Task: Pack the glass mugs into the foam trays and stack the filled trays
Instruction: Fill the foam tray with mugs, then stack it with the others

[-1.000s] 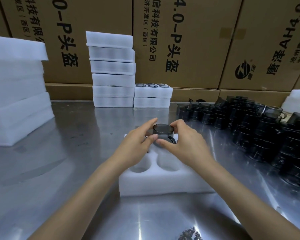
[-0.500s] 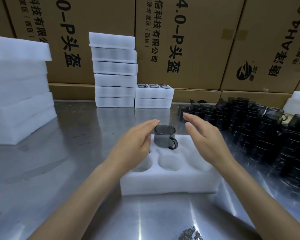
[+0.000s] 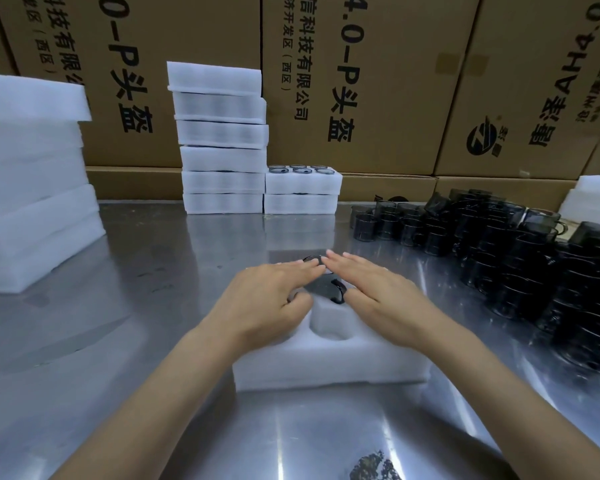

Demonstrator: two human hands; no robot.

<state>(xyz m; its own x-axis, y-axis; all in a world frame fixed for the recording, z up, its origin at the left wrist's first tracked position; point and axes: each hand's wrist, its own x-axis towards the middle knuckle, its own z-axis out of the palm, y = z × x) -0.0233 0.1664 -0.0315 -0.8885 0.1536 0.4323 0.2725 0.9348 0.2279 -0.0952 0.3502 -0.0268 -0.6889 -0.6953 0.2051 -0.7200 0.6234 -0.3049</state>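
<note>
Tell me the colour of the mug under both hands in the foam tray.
Dark smoky grey, see-through glass mug; shown in the head view.

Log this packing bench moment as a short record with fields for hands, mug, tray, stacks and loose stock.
left hand: flat fingers on the mug
right hand: flat fingers on the mug
mug: smoky glass, in a back pocket of the foam tray
filled trays: stacked at the back
loose mugs: piled at right
</note>
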